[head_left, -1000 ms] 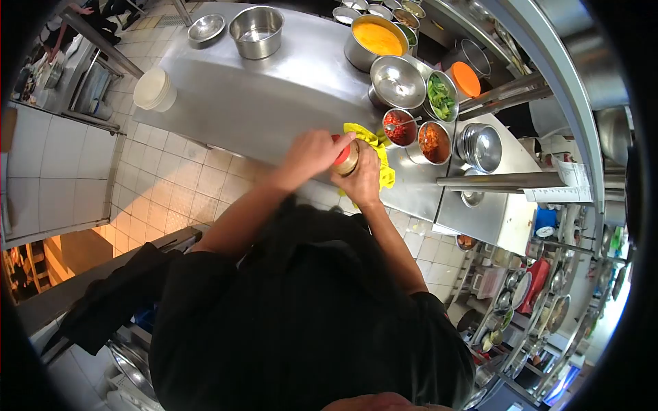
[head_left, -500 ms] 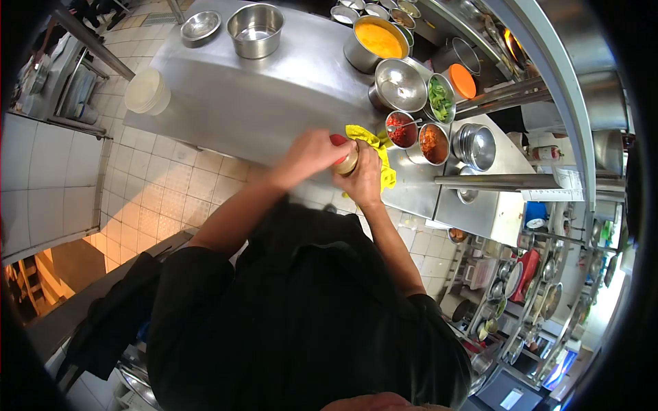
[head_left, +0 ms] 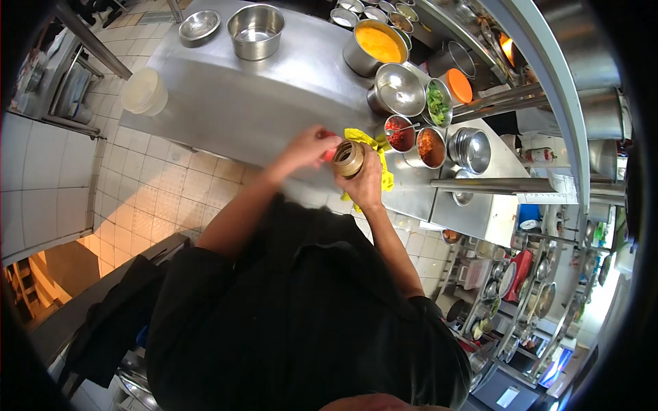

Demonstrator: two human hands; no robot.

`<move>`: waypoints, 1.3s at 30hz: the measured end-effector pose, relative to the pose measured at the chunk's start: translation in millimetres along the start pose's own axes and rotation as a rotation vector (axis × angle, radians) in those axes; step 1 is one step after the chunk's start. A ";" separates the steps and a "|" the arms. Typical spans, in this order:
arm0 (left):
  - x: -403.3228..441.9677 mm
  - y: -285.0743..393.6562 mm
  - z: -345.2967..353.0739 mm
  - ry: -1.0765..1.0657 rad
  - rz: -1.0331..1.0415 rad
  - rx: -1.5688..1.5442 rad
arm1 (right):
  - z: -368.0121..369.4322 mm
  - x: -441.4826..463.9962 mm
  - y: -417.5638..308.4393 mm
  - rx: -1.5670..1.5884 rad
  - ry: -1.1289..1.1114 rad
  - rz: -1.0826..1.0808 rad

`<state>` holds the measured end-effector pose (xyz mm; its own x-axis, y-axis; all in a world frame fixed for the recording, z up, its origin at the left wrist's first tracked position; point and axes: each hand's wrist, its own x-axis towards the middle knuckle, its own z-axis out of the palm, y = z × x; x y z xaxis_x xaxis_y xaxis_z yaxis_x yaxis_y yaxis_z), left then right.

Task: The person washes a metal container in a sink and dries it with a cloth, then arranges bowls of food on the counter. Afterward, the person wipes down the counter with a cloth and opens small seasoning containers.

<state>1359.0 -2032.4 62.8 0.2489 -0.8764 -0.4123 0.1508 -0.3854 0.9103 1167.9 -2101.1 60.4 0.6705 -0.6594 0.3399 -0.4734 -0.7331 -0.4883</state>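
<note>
My left hand point(head_left: 306, 148), slightly blurred, is closed on a red lid point(head_left: 329, 146). The lid is off the jar and just left of its mouth. Wrapped round a glass jar point(head_left: 348, 159) with brownish contents is my right hand point(head_left: 369, 179). The jar's open, threaded mouth faces up towards me. Behind my right hand a yellow cloth point(head_left: 388, 181) lies at the edge of the steel counter point(head_left: 226, 96).
Beyond the cloth are pots of red pieces point(head_left: 400, 133) and orange-brown food point(head_left: 430, 147), a steel bowl point(head_left: 399, 89), greens point(head_left: 437, 103) and a pot of yellow liquid point(head_left: 377, 44). White containers point(head_left: 144, 92) and an empty pot point(head_left: 256, 32) stand farther left.
The red lid has come off the jar and moved left in my left hand, uncovering the jar's mouth. My right hand still holds the jar in nearly the same place.
</note>
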 end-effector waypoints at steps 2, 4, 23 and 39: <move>1.1 -24.4 -19.3 0.012 0.208 -0.074 | -3.3 -0.1 0.4 0.013 -0.013 -0.003; 9.5 -63.3 -39.8 0.063 0.350 -0.078 | -8.1 -2.4 3.1 0.047 -0.039 0.006; 12.7 -126.9 36.3 0.466 0.710 0.350 | -9.5 6.6 13.3 -0.239 -0.188 -0.057; 42.9 -133.8 46.1 0.451 0.751 0.428 | -13.1 32.5 2.9 -0.449 -0.392 -0.240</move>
<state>1305.4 -2031.7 -75.0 0.4950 -0.7783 0.3864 -0.5345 0.0778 0.8416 1180.9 -2126.8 80.5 0.9066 -0.4204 0.0373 -0.4199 -0.9073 -0.0218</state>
